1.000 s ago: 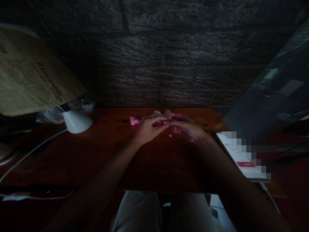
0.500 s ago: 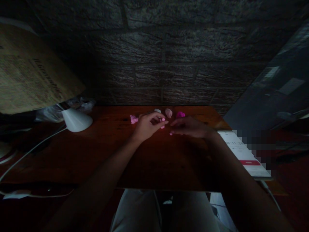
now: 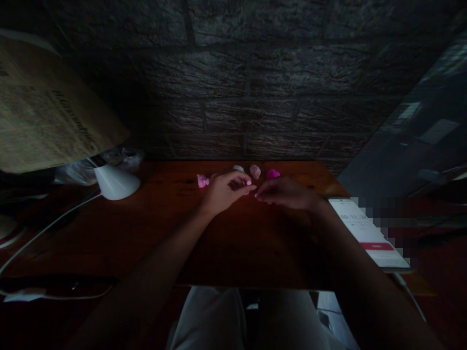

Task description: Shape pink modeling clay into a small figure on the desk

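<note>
My left hand is closed in a pinch on a small piece of pink modelling clay above the wooden table. Just to its right, my right hand has its fingertips pressed together around a tiny pink clay bit. The two hands are close but apart. Behind them lie a white lump, a pale pink clay lump and a magenta clay lump. A pink clay shape rests left of my left hand, which partly hides it.
On the left stands a lamp with a white cone base and a printed paper shade; its cable crosses the table. At the right edge lies a lit phone. A stone-patterned wall rises behind.
My right fingertips have closed on the tiny pink bit and lifted slightly toward my left hand. The left hand has barely moved, still pinching its pink clay.
</note>
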The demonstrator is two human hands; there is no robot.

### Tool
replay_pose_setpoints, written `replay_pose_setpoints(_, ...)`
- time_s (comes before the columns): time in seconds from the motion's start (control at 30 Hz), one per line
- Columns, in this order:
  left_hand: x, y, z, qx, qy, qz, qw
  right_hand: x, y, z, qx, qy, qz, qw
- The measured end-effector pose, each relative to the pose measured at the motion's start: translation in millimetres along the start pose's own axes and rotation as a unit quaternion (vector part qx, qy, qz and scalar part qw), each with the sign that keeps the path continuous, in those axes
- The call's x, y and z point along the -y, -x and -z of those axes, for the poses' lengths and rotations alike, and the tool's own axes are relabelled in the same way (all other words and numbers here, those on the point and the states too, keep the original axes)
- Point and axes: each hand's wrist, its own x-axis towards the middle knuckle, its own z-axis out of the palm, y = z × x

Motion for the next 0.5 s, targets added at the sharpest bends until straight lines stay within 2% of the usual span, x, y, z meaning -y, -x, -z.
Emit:
replay_pose_setpoints(0.17,-1.4,0.0,-0.3,-0.001,-0.004,-0.004,1.0,10.4,4.7,0.9,-0.115,-0.103,0.036,0.987)
replay_pose_setpoints(0.5,-1.0,1.4,-3.2,0.011,-0.008,0.011,1.0,13.7,2.1,-5.3,-0.115,-0.161,0.037,0.98)
